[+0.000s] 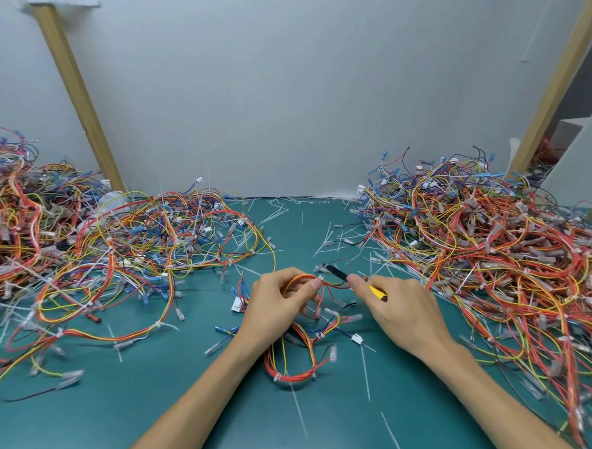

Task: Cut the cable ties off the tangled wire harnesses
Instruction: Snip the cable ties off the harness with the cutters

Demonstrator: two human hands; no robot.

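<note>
Left hand [278, 302]: fingers [312, 286] curled, with thumb and forefinger pinching the top loop of a red, yellow and orange wire harness [295, 374]. The loop stands up between the fingertips. The rest of the harness drops beneath the palm and lies coiled on the green desk [153, 413], between the two forearms.

Right hand [404, 313]: fingers closed round a cutting tool [338, 274] with a yellow handle. Its black tip projects past the forefinger, just right of the pinched loop.

A white cable tie [278, 377] clasps the lower coil of the harness.

Limits of view: the tool's blades are too small and dark to make out. Whether they meet a tie or a wire cannot be told, though a pale speck at the loop's right end may be a tie. Most of the handle is buried in the right palm, and the left palm covers the harness where it leaves the loop.

Surroundings: cut tie strips [366, 375] lie scattered on the desk around the harness. One large heap of wiring [83, 242] lies well left of it and another [494, 248] well right, both cut off by the frame edges. A grey panel [280, 87] stands behind.
</note>
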